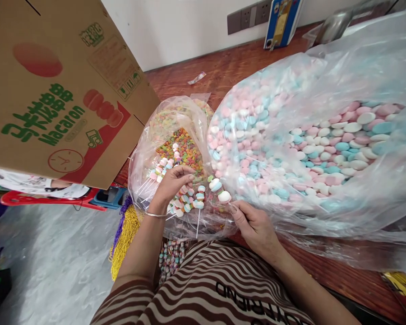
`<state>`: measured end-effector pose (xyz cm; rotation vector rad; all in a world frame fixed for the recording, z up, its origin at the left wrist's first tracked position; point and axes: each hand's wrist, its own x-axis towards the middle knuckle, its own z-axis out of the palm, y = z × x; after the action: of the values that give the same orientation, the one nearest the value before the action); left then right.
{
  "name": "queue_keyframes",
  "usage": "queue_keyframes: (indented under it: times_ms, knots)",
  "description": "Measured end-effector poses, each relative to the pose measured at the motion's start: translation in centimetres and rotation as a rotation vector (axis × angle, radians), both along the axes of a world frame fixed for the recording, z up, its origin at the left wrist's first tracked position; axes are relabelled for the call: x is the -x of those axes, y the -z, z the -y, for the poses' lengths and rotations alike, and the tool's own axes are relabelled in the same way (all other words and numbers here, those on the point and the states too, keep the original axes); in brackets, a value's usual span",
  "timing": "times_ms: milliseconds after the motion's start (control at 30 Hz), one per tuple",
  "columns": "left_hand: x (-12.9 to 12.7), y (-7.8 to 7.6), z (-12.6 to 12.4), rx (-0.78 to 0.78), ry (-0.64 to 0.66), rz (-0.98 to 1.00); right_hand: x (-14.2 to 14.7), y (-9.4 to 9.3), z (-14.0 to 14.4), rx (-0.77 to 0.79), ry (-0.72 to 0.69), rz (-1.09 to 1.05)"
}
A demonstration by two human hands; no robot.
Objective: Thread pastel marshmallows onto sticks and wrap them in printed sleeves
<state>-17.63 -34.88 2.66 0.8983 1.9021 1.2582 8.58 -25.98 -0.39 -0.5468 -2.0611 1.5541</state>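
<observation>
My right hand (257,228) pinches the lower end of a marshmallow skewer (224,196), threaded with white and blue marshmallows and a small green piece at its tip. My left hand (176,181) is over the bag of small ring candies (192,155), its thumb and fingers drawn together; what lies between them, if anything, is too small to make out. Around and under that hand lie several finished-looking skewers (181,203) of pastel marshmallows on white sticks. To the right spreads a large clear bag of pink, white and blue marshmallows (325,144).
A tall cardboard box (64,90) stands at the left. Wall sockets (248,19) and a blue-and-yellow package (282,25) are at the back of the wooden table (176,79). Gold bead strings (128,234) hang by the left edge, near a red stool-like piece (47,198).
</observation>
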Motion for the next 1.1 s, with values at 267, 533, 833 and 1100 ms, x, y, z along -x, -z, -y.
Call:
queue_keyframes:
  times_ms: [267,533,833,1100]
  knots:
    - [3.7,2.8,-6.1,0.434,-0.019,-0.783,-0.3,-0.7,-0.7,0.012,0.042,0.017]
    - [5.3,3.5,-7.2,0.32,-0.061,-0.582,-0.6,-0.5,-1.0,0.003,0.044,0.036]
    - [3.7,2.2,-3.7,0.331,0.02,-0.474,-0.6,-0.4,-0.7,-0.016,0.023,0.023]
    - [5.8,3.3,-5.5,0.509,0.042,-0.826,-0.7,-0.5,-0.7,-0.03,0.031,0.048]
